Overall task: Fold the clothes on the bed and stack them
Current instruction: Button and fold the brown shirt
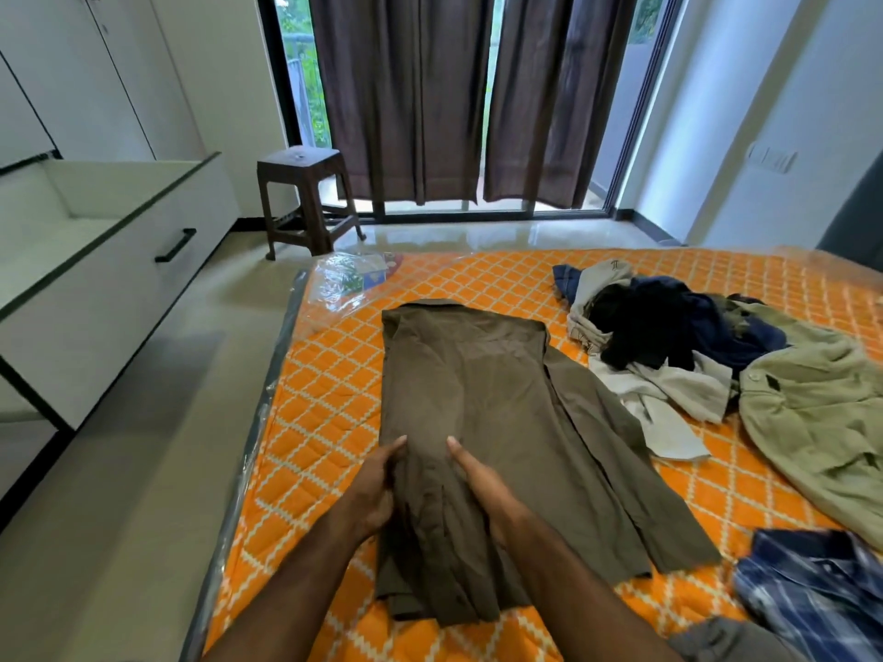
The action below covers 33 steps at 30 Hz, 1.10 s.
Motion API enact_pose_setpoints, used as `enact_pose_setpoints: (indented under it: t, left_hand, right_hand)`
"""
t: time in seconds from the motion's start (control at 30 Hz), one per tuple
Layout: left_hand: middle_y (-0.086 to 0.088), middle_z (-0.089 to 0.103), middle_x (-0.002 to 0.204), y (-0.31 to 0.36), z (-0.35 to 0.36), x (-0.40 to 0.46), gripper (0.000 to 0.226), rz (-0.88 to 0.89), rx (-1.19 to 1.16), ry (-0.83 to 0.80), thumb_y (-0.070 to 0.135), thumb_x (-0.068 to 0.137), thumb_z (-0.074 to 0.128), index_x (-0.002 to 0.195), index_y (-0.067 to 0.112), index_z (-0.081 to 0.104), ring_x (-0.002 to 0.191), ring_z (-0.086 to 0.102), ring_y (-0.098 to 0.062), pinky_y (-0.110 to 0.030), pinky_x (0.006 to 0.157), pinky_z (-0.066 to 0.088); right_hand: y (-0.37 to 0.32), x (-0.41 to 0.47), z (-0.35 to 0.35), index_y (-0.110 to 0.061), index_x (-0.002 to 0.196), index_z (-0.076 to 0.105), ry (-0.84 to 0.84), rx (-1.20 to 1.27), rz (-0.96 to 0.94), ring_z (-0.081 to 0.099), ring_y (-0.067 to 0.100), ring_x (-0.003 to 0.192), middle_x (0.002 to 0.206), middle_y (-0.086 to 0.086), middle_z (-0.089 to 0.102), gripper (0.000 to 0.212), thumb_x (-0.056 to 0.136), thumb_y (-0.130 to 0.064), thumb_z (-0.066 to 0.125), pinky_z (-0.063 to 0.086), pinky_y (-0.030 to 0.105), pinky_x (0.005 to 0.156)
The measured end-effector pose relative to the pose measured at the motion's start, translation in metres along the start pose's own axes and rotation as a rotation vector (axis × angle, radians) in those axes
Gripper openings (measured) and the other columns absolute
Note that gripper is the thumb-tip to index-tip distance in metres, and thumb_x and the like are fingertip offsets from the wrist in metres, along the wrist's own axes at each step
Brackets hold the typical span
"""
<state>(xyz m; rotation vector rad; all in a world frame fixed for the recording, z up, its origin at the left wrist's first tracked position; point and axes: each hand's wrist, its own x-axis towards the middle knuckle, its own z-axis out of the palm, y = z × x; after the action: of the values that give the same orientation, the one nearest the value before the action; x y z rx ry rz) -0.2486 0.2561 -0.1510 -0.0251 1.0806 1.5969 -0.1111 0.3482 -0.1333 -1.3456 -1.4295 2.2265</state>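
Both hands were down on the near end of the olive shirt (482,422), fingers straight and flat rather than grabbing anything. The left hand (377,489) pressed along the shirt's left edge and the right hand (478,480) sat just beside it toward the middle, with a bunched ridge of fabric between them. The shirt itself lay lengthwise on the orange quilted mattress (334,422), collar at the far end, left side already folded in, right sleeve trailing out past the right hand. Further right of the shirt there was a messy pile of clothes (654,332), dark and white stuff tangled together, and a pale green garment (822,413) spread beyond that. A blue plaid shirt (812,585) was crumpled near the shirt's lower right corner. Left of the shirt, off the bed, a white drawer (110,260) stood pulled open, and a brown plastic stool (306,198) sat beyond the shirt's far end by the dark curtains (454,97).
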Motion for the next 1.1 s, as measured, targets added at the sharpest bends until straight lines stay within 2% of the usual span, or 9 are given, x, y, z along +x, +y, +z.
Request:
enact_pose_setpoints:
  t: [0.1, 0.2, 0.27, 0.4, 0.5, 0.7, 0.83, 0.97, 1.1]
  left_hand:
    - [-0.018, 0.072, 0.111, -0.006, -0.012, 0.001, 0.024, 0.066, 0.413, 0.196, 0.021, 0.100, 0.059, 0.111, 0.002, 0.067, 0.090, 0.070, -0.026, -0.032, 0.069, 0.055]
    - [-0.023, 0.069, 0.109, -0.011, -0.034, 0.001, 0.010, 0.209, 0.669, 0.324, 0.010, 0.099, 0.059, 0.093, 0.006, 0.065, 0.079, 0.065, -0.019, -0.032, 0.068, 0.054]
    - [-0.029, 0.067, 0.115, -0.013, -0.042, -0.002, 0.012, 0.214, 0.643, 0.328, 0.011, 0.099, 0.060, 0.093, 0.002, 0.065, 0.081, 0.066, -0.023, -0.036, 0.070, 0.054]
    - [-0.011, 0.074, 0.113, -0.024, -0.043, -0.030, 0.033, -0.050, 0.488, 0.161, 0.037, 0.092, 0.070, 0.113, 0.012, 0.069, 0.101, 0.071, -0.031, -0.037, 0.071, 0.058]
    - [-0.007, 0.074, 0.113, -0.028, -0.046, -0.051, 0.038, -0.064, 0.726, -0.004, 0.034, 0.089, 0.074, 0.122, 0.019, 0.064, 0.098, 0.072, -0.029, -0.037, 0.063, 0.057]
    - [-0.011, 0.070, 0.080, -0.038, -0.036, -0.069, 0.029, 0.055, 0.981, 0.214, 0.032, 0.094, 0.069, 0.105, 0.008, 0.058, 0.055, 0.066, -0.020, -0.029, 0.041, 0.049]
    - [-0.009, 0.059, 0.108, -0.052, -0.061, -0.079, 0.048, 0.445, 1.542, 0.304, 0.044, 0.099, 0.054, 0.132, 0.012, 0.039, 0.088, 0.062, -0.025, -0.033, 0.062, 0.044]
    - [-0.003, 0.051, 0.129, -0.061, -0.089, -0.089, 0.049, 1.053, 2.146, -0.175, 0.030, 0.087, 0.051, 0.134, 0.021, 0.048, 0.108, 0.055, -0.026, -0.038, 0.081, 0.052]
    - [0.001, 0.060, 0.133, -0.055, -0.099, -0.089, 0.047, 1.206, 2.394, -0.514, 0.041, 0.091, 0.045, 0.131, 0.024, 0.060, 0.112, 0.061, -0.020, -0.033, 0.082, 0.054]
  right_hand:
    - [0.012, 0.005, -0.005, 0.001, 0.105, 0.071, 0.054, -0.134, -0.005, 0.073, 0.018, 0.076, 0.088, 0.009, 0.076, 0.031, 0.090, -0.026, 0.076, 0.056, 0.022, 0.060]
    - [0.025, 0.011, -0.008, -0.005, 0.101, 0.064, 0.232, -0.373, -0.083, 0.064, 0.018, 0.079, 0.084, 0.004, 0.065, 0.022, 0.088, -0.018, 0.076, 0.050, 0.026, 0.058]
    - [0.029, 0.008, -0.013, -0.010, 0.096, 0.058, 0.262, -0.375, -0.116, 0.062, 0.019, 0.079, 0.082, 0.003, 0.063, 0.027, 0.088, -0.028, 0.077, 0.051, 0.029, 0.058]
    - [0.036, -0.014, -0.024, -0.014, 0.111, 0.070, -0.082, -0.324, 0.095, 0.073, 0.023, 0.084, 0.097, 0.006, 0.077, 0.055, 0.077, -0.056, 0.080, 0.060, 0.031, 0.065]
    - [0.045, -0.021, -0.033, -0.014, 0.114, 0.071, -0.204, -0.442, 0.112, 0.074, 0.027, 0.095, 0.102, 0.007, 0.078, 0.045, 0.077, -0.034, 0.086, 0.061, 0.043, 0.086]
    - [0.066, -0.030, -0.023, -0.016, 0.099, 0.047, -0.025, -0.365, 0.044, 0.071, 0.026, 0.067, 0.085, 0.011, 0.066, 0.022, 0.095, -0.018, 0.068, 0.059, 0.039, 0.051]
    - [0.086, -0.033, -0.033, -0.017, 0.123, 0.045, 0.081, -0.949, -0.514, 0.057, 0.029, 0.115, 0.121, 0.009, 0.055, 0.048, 0.085, -0.030, 0.071, 0.050, 0.044, 0.098]
    - [0.086, -0.045, -0.044, -0.026, 0.146, 0.038, -0.188, -1.439, -0.958, 0.045, 0.030, 0.119, 0.136, 0.004, 0.043, 0.073, 0.077, -0.028, 0.064, 0.047, 0.044, 0.098]
    - [0.094, -0.037, -0.054, -0.037, 0.156, 0.025, -0.416, -1.804, -1.002, 0.039, 0.028, 0.131, 0.153, 0.001, 0.037, 0.090, 0.079, -0.033, 0.071, 0.042, 0.044, 0.101]
